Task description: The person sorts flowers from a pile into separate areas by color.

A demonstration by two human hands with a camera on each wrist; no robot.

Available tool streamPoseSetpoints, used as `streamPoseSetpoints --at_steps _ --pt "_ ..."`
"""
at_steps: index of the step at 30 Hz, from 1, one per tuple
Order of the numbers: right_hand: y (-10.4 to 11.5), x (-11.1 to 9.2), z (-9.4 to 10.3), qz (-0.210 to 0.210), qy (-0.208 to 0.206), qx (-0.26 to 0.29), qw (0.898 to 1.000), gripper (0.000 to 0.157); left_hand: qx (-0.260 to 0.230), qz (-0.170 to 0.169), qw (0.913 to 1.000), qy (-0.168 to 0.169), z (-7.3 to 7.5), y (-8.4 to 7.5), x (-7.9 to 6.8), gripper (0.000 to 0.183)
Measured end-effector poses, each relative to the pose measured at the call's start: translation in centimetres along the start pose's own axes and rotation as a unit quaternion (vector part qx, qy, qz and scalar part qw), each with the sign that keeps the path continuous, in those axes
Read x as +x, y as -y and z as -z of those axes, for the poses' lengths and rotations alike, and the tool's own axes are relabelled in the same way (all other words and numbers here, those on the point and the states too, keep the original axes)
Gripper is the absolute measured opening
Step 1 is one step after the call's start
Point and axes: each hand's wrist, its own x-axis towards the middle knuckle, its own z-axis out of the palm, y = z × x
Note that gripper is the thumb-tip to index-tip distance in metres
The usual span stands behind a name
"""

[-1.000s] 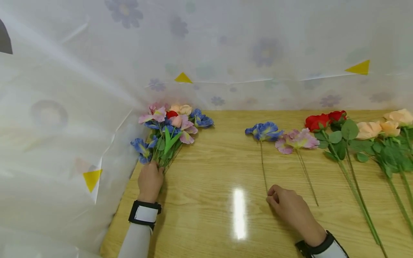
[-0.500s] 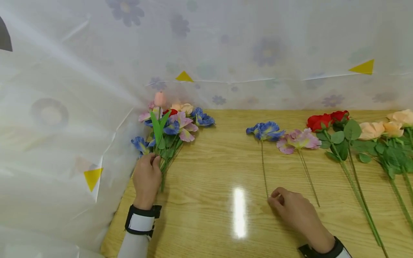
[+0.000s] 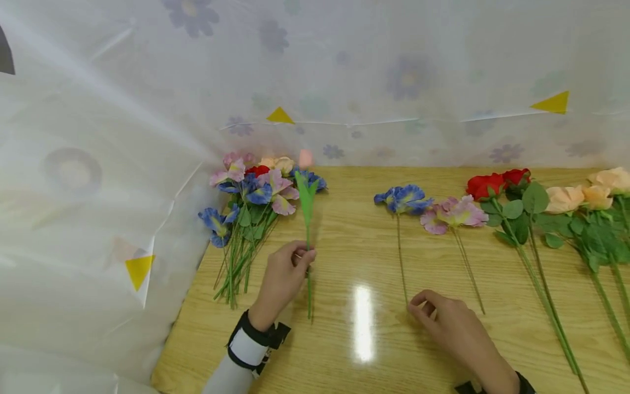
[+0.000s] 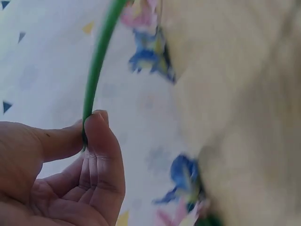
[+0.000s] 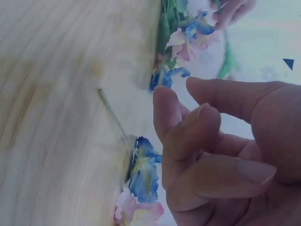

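Thumb and fingers of my left hand [image 3: 281,280] pinch the stem of a pale pink tulip [image 3: 307,200], held upright to the right of a mixed bunch of flowers [image 3: 253,215]. The left wrist view shows the green stem [image 4: 97,61] between thumb and index finger. My right hand [image 3: 450,327], fingers loosely bent with nothing in them, hovers beside the lower stem end of a blue iris [image 3: 403,200] lying on the table. In the right wrist view that iris stem [image 5: 113,110] lies apart from the fingertips [image 5: 165,94].
A pink iris [image 3: 455,213], red roses [image 3: 487,186] and peach roses [image 3: 563,198] lie in a row on the wooden table [image 3: 334,339] at the right. White sheeting [image 3: 369,71] with yellow triangles borders the back and left.
My left hand has drawn the tulip out of the bunch, stood it up and carried it right. The right hand has barely moved.
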Motion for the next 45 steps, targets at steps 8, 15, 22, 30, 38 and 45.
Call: streamPoseSetpoints --at_steps 8,15,22,30,38,45 --pt "0.5 -0.5 -0.4 0.006 -0.002 0.014 1.000 0.022 0.033 0.051 0.9922 0.108 -4.6 1.3 1.0 0.011" --pt "0.5 -0.6 -0.6 0.001 0.000 0.017 1.000 0.022 0.048 0.066 0.9889 0.124 -5.9 2.7 1.5 0.013" --pt "1.3 -0.1 -0.9 0.017 -0.021 0.021 0.999 0.015 -0.014 0.099 0.9868 0.127 -6.1 1.9 1.2 0.012" --pt "4.1 1.6 -2.4 0.058 -0.007 0.064 0.996 0.032 -0.169 0.088 0.9711 0.144 -6.3 -1.7 0.5 0.014" --pt "5.1 3.6 -3.1 0.092 0.023 0.195 0.976 0.030 -0.078 0.026 0.9919 0.096 -6.2 -4.0 0.0 0.016" --pt "5.8 4.3 -2.8 0.101 0.011 0.229 0.968 0.021 -0.092 0.008 0.9937 0.064 -5.7 -4.3 -0.2 0.025"
